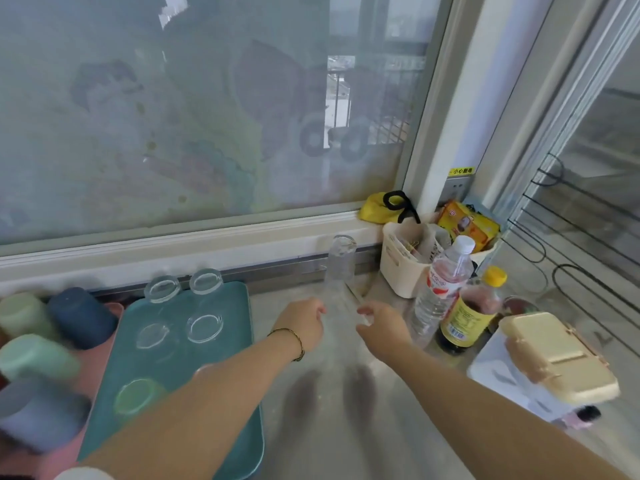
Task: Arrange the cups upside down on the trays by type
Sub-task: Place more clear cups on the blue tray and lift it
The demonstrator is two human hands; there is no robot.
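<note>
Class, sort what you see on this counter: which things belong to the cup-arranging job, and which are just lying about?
Job:
stack of clear cups
upturned clear cups
teal tray
coloured cups
pink tray

Lying about:
water bottle
sauce bottle
cream basket
yellow packet
beige box

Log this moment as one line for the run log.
left hand, right hand: at clear cup stack base, grip unclear | teal tray: clear cups inverted | pink tray: coloured cups inverted
</note>
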